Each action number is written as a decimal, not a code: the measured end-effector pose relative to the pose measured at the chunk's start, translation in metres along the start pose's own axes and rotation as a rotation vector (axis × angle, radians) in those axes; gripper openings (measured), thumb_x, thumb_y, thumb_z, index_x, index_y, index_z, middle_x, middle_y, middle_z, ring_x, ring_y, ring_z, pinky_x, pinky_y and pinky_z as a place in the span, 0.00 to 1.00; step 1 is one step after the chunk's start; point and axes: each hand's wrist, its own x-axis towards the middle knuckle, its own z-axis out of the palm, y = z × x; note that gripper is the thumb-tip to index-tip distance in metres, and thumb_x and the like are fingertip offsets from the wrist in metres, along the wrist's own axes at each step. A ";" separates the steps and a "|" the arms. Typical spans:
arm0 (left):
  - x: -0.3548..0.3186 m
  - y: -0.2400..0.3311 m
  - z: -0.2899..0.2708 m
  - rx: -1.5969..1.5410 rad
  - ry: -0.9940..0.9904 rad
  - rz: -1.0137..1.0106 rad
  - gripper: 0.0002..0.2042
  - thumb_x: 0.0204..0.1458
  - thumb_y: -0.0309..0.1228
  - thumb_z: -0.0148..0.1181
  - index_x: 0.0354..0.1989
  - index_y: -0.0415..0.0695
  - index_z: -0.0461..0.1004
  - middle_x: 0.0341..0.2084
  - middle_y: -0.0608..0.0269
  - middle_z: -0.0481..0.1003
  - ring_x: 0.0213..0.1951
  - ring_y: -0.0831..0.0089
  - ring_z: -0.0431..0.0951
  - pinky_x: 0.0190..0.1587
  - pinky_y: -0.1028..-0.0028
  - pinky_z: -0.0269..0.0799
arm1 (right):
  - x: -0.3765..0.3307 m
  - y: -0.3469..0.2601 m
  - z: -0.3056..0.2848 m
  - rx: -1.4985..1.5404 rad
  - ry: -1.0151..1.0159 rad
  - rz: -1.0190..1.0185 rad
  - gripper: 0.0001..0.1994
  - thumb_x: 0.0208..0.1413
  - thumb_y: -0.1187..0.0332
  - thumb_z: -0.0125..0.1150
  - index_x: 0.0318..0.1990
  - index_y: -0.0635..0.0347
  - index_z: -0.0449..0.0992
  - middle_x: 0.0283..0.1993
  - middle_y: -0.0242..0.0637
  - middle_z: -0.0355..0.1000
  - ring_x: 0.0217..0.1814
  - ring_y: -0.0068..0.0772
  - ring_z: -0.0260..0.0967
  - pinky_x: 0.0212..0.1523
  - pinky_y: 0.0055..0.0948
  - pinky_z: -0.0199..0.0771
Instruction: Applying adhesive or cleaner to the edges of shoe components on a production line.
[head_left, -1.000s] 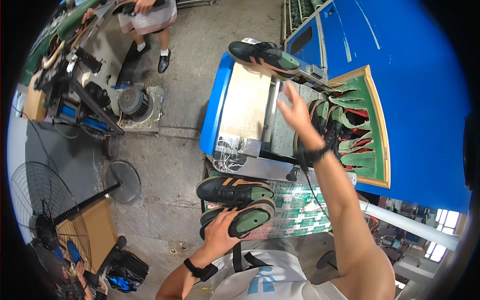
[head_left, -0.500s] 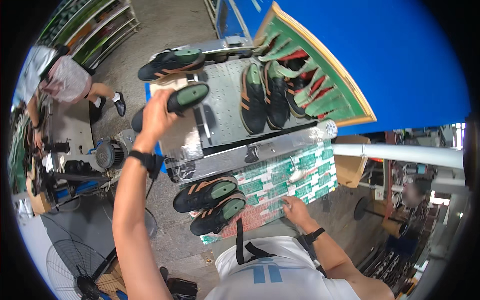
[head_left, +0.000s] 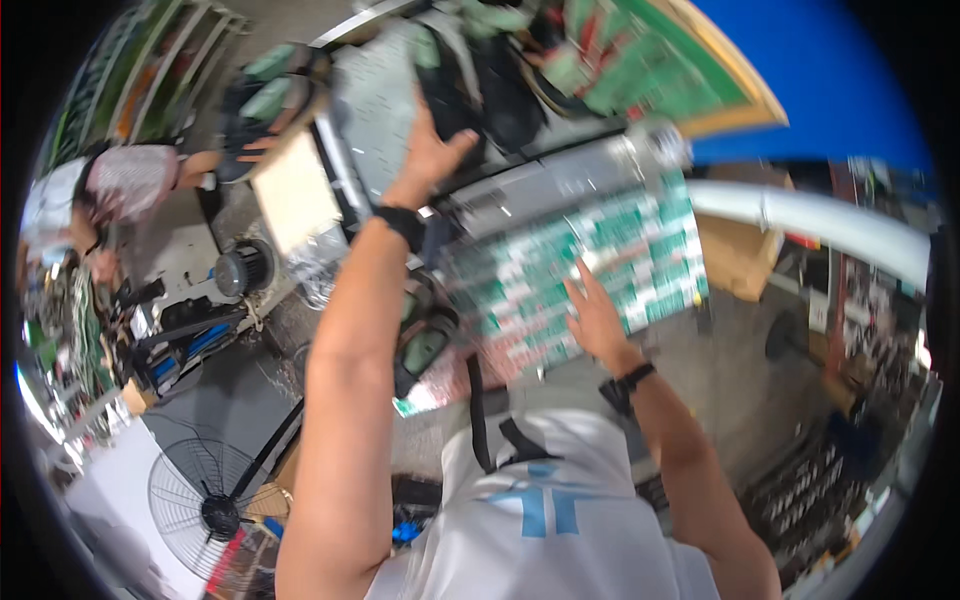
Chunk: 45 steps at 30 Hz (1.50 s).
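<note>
My left hand (head_left: pixel 432 158) reaches over the metal conveyor with its thumb spread from the fingers. It is at the toe end of a black shoe (head_left: pixel 447 95) that has a green insert; blur hides whether they touch. Beside that shoe stands another black shoe (head_left: pixel 507 90), near green hanging strips. At the conveyor's left end sits a pair of black shoes (head_left: pixel 268 105) with green inserts. My right hand (head_left: pixel 600 318), empty with fingers apart, hovers over the green-and-white patterned table surface (head_left: pixel 510 290). Another shoe pair (head_left: pixel 430 335) is partly hidden by my left forearm.
A wood-edged green opening (head_left: pixel 690 65) with ragged strips spans the conveyor's right end, against a blue panel (head_left: pixel 850 110). A pale board (head_left: pixel 297 195) lies at the left end. A person (head_left: pixel 125 190) stands far left; a fan (head_left: pixel 215 510) is lower left.
My left hand has let go of the shoe it held, which now sits beside another at the left end, and moved right to the conveyor shoes. My right hand has risen, fingers extended. The view has shifted.
</note>
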 end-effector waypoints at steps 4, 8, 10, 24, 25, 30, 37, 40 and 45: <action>-0.020 0.019 0.015 0.241 -0.111 -0.097 0.45 0.56 0.41 0.75 0.78 0.36 0.58 0.55 0.39 0.79 0.55 0.55 0.80 0.58 0.60 0.77 | -0.054 0.015 -0.037 0.301 0.162 0.225 0.26 0.61 0.71 0.65 0.68 0.56 0.73 0.78 0.57 0.58 0.64 0.65 0.72 0.59 0.48 0.79; -0.135 0.004 -0.022 0.547 -0.168 -0.057 0.30 0.69 0.42 0.63 0.69 0.30 0.70 0.65 0.32 0.73 0.66 0.46 0.76 0.68 0.60 0.70 | -0.164 0.099 -0.027 0.442 0.004 0.580 0.21 0.63 0.66 0.64 0.62 0.59 0.77 0.69 0.53 0.71 0.59 0.64 0.76 0.55 0.48 0.82; -0.206 0.020 -0.028 0.761 -0.275 -0.023 0.32 0.69 0.45 0.63 0.69 0.27 0.69 0.68 0.31 0.70 0.71 0.41 0.68 0.74 0.55 0.61 | -0.239 0.145 0.018 0.273 -0.286 0.731 0.23 0.62 0.65 0.65 0.65 0.59 0.76 0.70 0.50 0.72 0.62 0.60 0.75 0.59 0.49 0.79; -0.330 0.001 -0.020 1.168 -0.323 0.455 0.34 0.57 0.41 0.74 0.70 0.43 0.71 0.80 0.34 0.45 0.79 0.32 0.47 0.77 0.39 0.48 | -0.315 0.094 0.229 -0.318 -0.992 0.215 0.38 0.33 0.43 0.87 0.58 0.37 0.84 0.57 0.25 0.83 0.66 0.35 0.75 0.64 0.44 0.64; -0.327 -0.002 -0.023 1.168 -0.340 0.497 0.34 0.57 0.42 0.74 0.71 0.43 0.70 0.80 0.33 0.48 0.79 0.33 0.48 0.77 0.41 0.48 | -0.310 0.100 0.233 -0.207 -1.071 0.264 0.39 0.27 0.46 0.91 0.55 0.35 0.85 0.54 0.26 0.85 0.62 0.34 0.79 0.61 0.44 0.67; -0.327 -0.023 -0.032 1.156 -0.295 0.539 0.37 0.58 0.49 0.72 0.72 0.44 0.69 0.80 0.35 0.47 0.79 0.31 0.46 0.75 0.33 0.46 | -0.339 0.084 0.266 -0.240 -0.697 0.419 0.14 0.37 0.60 0.85 0.34 0.44 0.89 0.41 0.30 0.87 0.52 0.37 0.83 0.62 0.38 0.70; -0.342 -0.022 -0.045 1.205 -0.186 0.484 0.38 0.56 0.51 0.71 0.71 0.43 0.68 0.81 0.35 0.46 0.79 0.29 0.46 0.73 0.29 0.46 | -0.323 0.000 0.295 -0.319 -0.917 0.169 0.10 0.44 0.55 0.79 0.33 0.45 0.90 0.36 0.28 0.85 0.45 0.35 0.82 0.56 0.42 0.72; -0.337 -0.023 -0.012 1.121 -0.229 0.442 0.37 0.55 0.49 0.71 0.70 0.43 0.69 0.81 0.36 0.46 0.79 0.30 0.46 0.74 0.31 0.45 | -0.376 0.019 0.429 -0.351 -0.828 0.141 0.26 0.50 0.42 0.74 0.51 0.48 0.89 0.51 0.37 0.86 0.60 0.41 0.80 0.69 0.50 0.64; -0.335 -0.010 -0.020 1.132 -0.158 0.379 0.37 0.51 0.47 0.70 0.69 0.44 0.70 0.81 0.40 0.48 0.80 0.34 0.46 0.76 0.35 0.43 | -0.331 0.014 0.390 -0.045 -0.315 0.163 0.24 0.56 0.48 0.68 0.54 0.53 0.86 0.53 0.42 0.85 0.62 0.47 0.79 0.70 0.53 0.64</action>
